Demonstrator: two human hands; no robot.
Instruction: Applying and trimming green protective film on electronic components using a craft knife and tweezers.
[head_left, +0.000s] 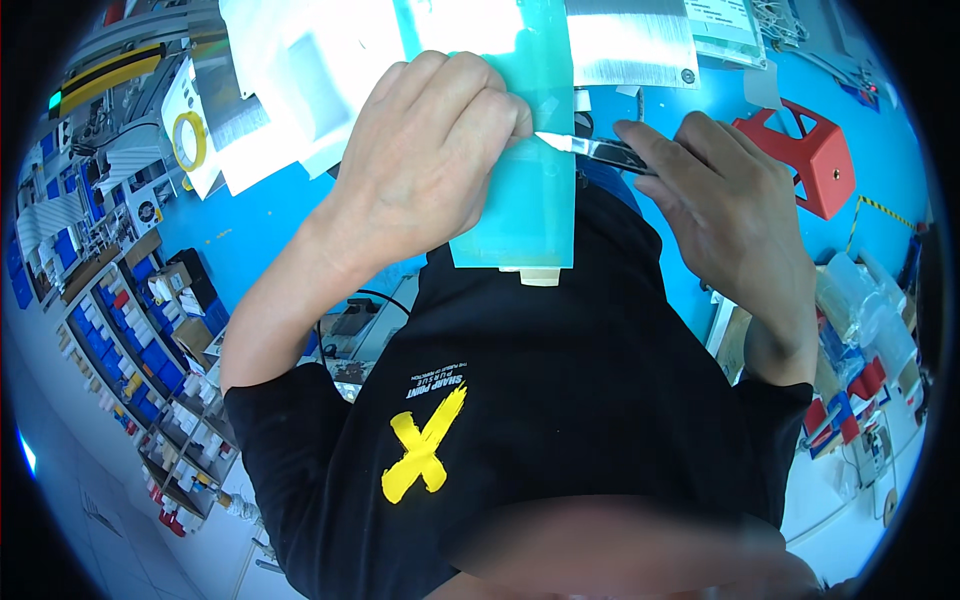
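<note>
A long translucent green sheet (pixel 515 225) lies in front of me, its near end reaching over the table edge toward my shirt. Over its left part rests my left hand (pixel 430 150), closed, with the fingers curled and the thumb tucked in; what they pinch is hidden. My right hand (pixel 715 190) grips a slim silver utility knife (pixel 612 153) between thumb and fingers. The knife's bright pointed tip lies over the green sheet, close beside my left fingertips. A small beige tab (pixel 540 277) sticks out below the sheet's near end.
Behind the sheet is a brushed metal plate (pixel 632 45). White sheets (pixel 300 90) and a yellow tape roll (pixel 189 140) lie to the left. A red bracket-like part (pixel 815 165) sits on the blue table (pixel 235 235) at right. Shelves with blue bins (pixel 150 355) stand far left.
</note>
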